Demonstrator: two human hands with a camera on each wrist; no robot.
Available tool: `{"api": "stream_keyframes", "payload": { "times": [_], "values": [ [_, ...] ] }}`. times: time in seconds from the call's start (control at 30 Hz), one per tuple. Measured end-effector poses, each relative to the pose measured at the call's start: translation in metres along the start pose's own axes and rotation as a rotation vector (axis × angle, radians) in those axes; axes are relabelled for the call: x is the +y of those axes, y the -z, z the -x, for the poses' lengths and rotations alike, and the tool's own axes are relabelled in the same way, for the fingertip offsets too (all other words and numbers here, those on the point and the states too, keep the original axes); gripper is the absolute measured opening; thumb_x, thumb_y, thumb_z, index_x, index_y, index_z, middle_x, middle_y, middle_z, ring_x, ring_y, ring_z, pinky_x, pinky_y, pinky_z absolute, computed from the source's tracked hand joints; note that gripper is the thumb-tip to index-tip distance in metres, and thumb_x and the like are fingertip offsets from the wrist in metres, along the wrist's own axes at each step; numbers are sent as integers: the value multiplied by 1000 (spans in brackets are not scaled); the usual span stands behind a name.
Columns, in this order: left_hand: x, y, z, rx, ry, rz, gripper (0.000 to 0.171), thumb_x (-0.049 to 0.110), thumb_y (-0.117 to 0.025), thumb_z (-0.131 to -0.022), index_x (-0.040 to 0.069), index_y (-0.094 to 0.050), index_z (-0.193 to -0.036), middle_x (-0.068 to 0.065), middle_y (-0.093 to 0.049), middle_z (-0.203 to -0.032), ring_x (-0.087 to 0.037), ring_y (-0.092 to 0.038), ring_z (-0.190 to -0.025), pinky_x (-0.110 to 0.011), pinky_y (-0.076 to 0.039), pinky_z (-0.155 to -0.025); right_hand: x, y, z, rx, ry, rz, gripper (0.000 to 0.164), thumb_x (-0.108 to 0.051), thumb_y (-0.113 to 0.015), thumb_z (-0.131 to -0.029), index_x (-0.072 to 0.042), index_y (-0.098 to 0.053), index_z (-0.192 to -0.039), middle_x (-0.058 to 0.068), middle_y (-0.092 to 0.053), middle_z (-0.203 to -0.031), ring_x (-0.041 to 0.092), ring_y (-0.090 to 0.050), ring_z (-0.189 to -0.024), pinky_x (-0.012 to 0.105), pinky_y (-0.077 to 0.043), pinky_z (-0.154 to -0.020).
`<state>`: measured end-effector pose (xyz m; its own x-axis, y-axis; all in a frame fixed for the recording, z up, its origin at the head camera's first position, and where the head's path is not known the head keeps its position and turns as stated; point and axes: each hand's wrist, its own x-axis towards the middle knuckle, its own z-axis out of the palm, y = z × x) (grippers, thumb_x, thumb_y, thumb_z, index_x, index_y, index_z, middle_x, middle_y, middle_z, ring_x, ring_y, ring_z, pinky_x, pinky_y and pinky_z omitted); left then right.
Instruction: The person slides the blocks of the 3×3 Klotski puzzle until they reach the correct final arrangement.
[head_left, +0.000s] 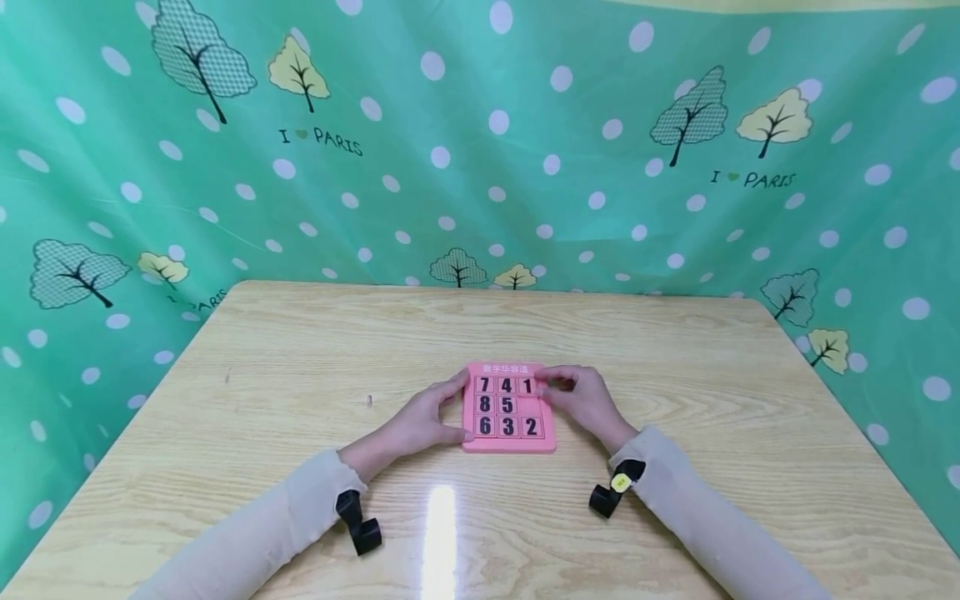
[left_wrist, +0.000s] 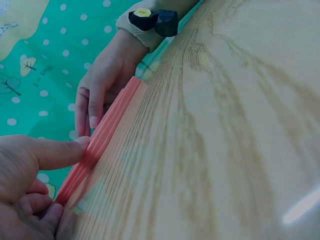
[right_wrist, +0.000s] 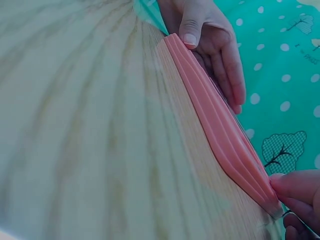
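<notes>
Widely spread, left hand (head_left: 422, 419) holds pink board (head_left: 512, 446); right hand (head_left: 589, 402) touches it

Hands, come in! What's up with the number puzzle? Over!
Left hand grips number puzzle, left side. Right hand at its upper right, by 1 tile. Slot below that tile empty, thumb close by.

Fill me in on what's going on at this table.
A person has both hands on a pink number puzzle lying flat on the wooden table. The left hand holds its left side, and the fingertips of the right hand are at its upper right, beside the 1 tile. The rows read 7-4-1, 8-5-gap and 6-3-2, so the numbers aren't in counting order.
</notes>
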<state>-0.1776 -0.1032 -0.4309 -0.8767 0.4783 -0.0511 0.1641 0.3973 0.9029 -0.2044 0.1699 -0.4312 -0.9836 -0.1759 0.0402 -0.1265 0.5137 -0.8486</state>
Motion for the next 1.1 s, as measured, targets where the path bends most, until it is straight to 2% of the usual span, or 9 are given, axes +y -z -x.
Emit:
{"api": "stream_keyframes", "payload": {
  "times": [0.27, 0.63, 1.1],
  "values": [
    [1, 0, 0, -3, -2, -6, 92, 9, -78, -74, 4, -24, -148, -8, -19, -156, -26, -22, -141, -38, -23, -114, 1, 1, 1, -14, 15, 2, 27, -9, -73, -80, -8, -71, -107, 8, -68, -110, 19, -58, -92, 31, -47, -79],
    [-1, 0, -1, -6, -12, -22, 93, 10, -78, -74, 4, -24, -148, -8, -20, -155, -26, -22, -141, -38, -22, -114, 0, 2, 3, -29, -17, -23, 28, -5, -71, -81, -7, -70, -108, 9, -68, -112, 22, -60, -101, 34, -50, -85],
    [0, 0, 0, -7, -9, -45, 93, 10, -78, -73, 4, -24, -148, -7, -19, -155, -26, -20, -142, -38, -19, -115, 1, 2, 1, -36, -8, -43, 30, -9, -74, -79, -7, -70, -108, 10, -68, -110, 22, -61, -99, 35, -50, -85]
  ]
}}
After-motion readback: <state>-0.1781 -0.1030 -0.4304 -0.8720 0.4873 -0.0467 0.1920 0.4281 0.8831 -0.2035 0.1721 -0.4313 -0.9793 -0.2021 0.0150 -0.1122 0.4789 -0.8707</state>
